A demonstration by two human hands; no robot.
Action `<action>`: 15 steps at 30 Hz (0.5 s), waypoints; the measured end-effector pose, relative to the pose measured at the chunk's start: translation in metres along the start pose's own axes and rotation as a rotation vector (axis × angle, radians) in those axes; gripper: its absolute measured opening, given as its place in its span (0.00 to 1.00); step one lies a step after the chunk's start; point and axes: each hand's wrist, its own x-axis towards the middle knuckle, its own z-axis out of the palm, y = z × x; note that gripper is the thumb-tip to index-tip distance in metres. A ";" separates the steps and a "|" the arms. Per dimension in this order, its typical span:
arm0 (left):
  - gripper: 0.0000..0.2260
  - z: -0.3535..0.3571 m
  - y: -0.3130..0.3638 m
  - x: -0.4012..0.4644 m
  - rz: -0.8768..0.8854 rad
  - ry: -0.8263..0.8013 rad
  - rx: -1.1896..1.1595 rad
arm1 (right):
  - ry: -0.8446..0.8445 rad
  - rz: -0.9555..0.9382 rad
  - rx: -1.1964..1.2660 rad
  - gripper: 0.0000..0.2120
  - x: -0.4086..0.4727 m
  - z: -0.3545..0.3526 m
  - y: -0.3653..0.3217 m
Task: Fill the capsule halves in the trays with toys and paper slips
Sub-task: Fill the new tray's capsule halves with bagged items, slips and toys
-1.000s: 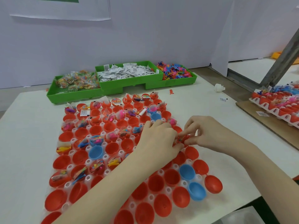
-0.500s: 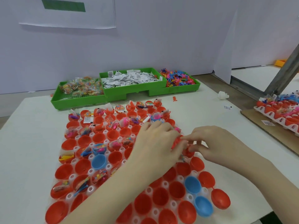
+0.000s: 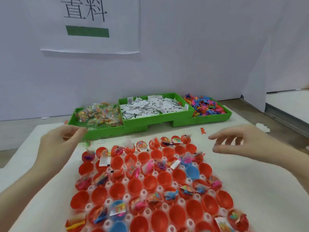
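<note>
Two hands raised over one capsule tray; three green supply bins behind it.

The clear capsule tray (image 3: pixel 143 193) carries red capsule halves (image 3: pixel 133 185), too many to count, and at least three blue capsule halves (image 3: pixel 192 171); some hold packeted toys. Left hand (image 3: pixel 56 144), at the tray's far-left corner: fingers curled, blurred, contents cannot be determined. Right hand (image 3: pixel 247 144), at the far-right corner: fingers spread, holding nothing. Behind the tray: bagged toys bin (image 3: pixel 80 129), paper slips bin (image 3: pixel 137 126), loose figures bin (image 3: pixel 209 118).
</note>
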 end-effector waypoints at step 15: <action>0.23 0.057 -0.037 0.095 -0.006 -0.359 0.542 | 0.095 0.451 -0.344 0.19 0.187 0.031 0.087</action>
